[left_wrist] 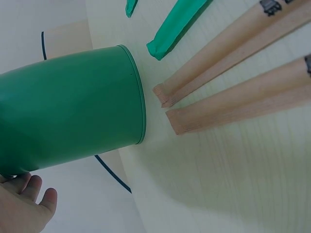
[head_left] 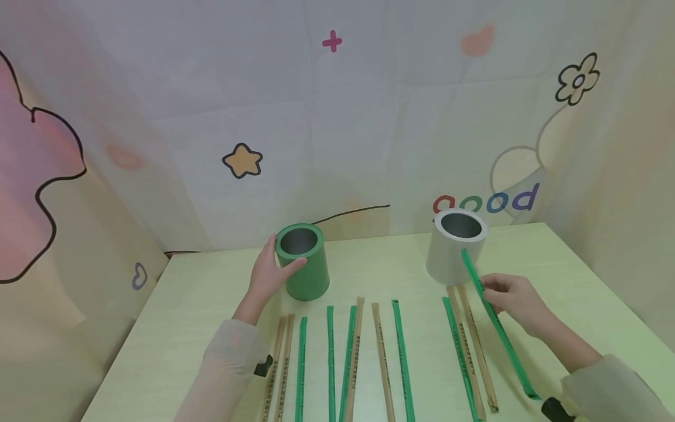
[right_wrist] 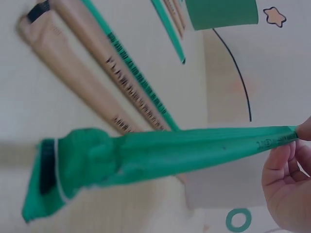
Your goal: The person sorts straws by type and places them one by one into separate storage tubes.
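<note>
My left hand holds the upper part of a green cylindrical cup, thumb across its front and fingers at its left side. The cup stands upright at the back of the table, its opening upward; in the left wrist view the same green cup shows its side and base edge. Between thumb and fingers, my right hand pinches a long green paper-wrapped stick. The stick slants up, its far end in front of a white cup. In the right wrist view the green wrapper spans the frame.
Several brown wrapped sticks and green wrapped sticks lie lengthwise on the pale wooden table. Two brown sticks and a green stick lie together before the white cup. A printed cloth hangs behind.
</note>
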Tool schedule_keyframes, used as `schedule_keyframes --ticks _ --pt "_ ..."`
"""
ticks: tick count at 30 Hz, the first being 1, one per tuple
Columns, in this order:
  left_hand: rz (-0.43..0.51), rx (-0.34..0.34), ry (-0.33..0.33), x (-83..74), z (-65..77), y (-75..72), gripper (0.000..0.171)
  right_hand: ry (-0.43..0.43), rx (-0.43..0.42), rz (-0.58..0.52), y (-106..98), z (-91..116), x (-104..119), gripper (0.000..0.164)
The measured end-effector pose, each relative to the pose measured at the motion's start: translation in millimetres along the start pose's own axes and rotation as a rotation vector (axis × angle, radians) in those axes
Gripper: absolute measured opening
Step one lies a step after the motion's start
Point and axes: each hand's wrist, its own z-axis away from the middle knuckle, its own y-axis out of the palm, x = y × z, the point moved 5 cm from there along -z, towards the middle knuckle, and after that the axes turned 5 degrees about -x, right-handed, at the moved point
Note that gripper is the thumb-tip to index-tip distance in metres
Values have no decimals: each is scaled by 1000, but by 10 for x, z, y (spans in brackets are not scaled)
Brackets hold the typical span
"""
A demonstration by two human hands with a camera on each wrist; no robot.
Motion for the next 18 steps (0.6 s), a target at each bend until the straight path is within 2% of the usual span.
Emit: schedule_keyframes --ticks 18 --pt "7 -9 5 23 -5 12 98 -130 46 -182 189 -128 521 18"
